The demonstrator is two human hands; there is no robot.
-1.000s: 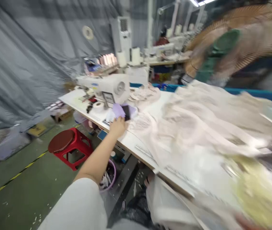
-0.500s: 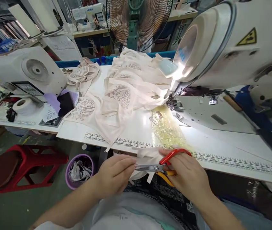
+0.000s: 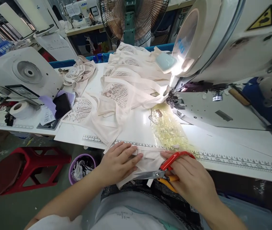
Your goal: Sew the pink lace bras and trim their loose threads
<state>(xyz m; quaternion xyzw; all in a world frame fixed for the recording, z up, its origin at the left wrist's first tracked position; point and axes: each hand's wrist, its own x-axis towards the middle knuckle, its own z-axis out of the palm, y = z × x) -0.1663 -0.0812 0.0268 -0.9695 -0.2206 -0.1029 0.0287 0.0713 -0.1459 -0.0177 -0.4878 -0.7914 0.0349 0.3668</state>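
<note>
My left hand (image 3: 120,161) lies with fingers spread on a piece of pale cream fabric (image 3: 150,163) at the table's front edge. In my right hand (image 3: 188,174) is a pair of scissors (image 3: 158,174) with red and orange handles. Their metal blades point left, just below my left fingers and partly over the fabric; whether they are parted I cannot tell. My right thumb and fingertips are partly hidden behind the red handle. Beyond my hands, joined cream bra pieces with lace cups (image 3: 116,92) run up to the lit needle area of the sewing machine (image 3: 205,64).
A ruler strip (image 3: 222,159) runs along the table's front edge. Yellowish clear film (image 3: 167,127) lies before the needle. At left stand a second machine (image 3: 23,73), a white tape roll (image 3: 22,109), a red stool (image 3: 35,166) and a purple bin (image 3: 71,169). A fan (image 3: 130,22) stands behind.
My left hand has gone from closed fingers at the blade tips to spread fingers on the fabric, slightly higher and left. The right hand still grips the scissors. The view has shifted slightly.
</note>
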